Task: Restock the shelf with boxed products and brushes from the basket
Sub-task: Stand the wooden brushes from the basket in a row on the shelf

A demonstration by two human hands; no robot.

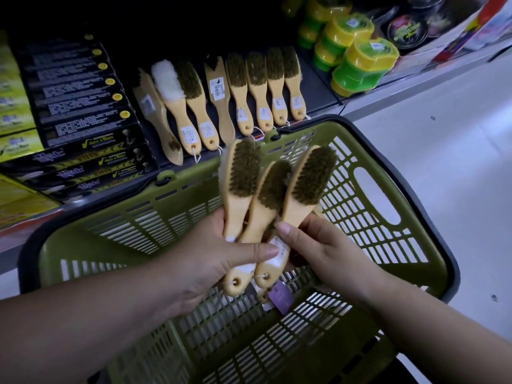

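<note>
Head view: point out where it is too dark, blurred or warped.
Head view: the back of the shelf is lost in shadow; print on the black boxes is too soft to read; the floor is bright; the basket rim bows with wide-angle warp; the brushes in the left hand and right hand look sharp.

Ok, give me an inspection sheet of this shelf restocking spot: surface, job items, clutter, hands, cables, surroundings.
Surface: dark shop shelf, partly stocked.
Job's things: three wooden-handled bristle brushes held over the olive-green plastic basket; row of similar brushes lying on the shelf; black printed boxes ranged left of them.
Clutter: purple paper tag below the held handles.
Hands: left hand grips the handles, thumb across; right hand pinches the rightmost handle.
Cables: nothing seen.
Surroundings: green-and-yellow plastic containers on the shelf at right; pale floor.
</note>
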